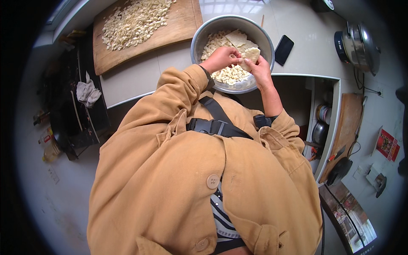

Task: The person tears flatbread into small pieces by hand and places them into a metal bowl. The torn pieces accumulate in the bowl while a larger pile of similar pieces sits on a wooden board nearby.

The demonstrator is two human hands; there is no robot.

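Note:
A wide metal basin [196,47] stands at the counter's front edge, with many small pale pieces of flatbread or dough [231,76] inside. Over it, my right hand [259,70] grips a torn pale flatbread piece [251,54] between thumb and fingers. The fingertips of my left hand [224,58] are pinched together at that piece's left edge; whether a small bit is between them cannot be made out. Behind both hands, larger flat slabs [239,39] lie on the small pieces in the basin.
Left of the basin, a wooden board [178,28] bears a spread of small pale pieces [137,24]. A black phone [284,50] lies right of the basin. Farther right stands a lidded electric pot [361,47]. A crumpled cloth [88,91] rests on the dark stove at left.

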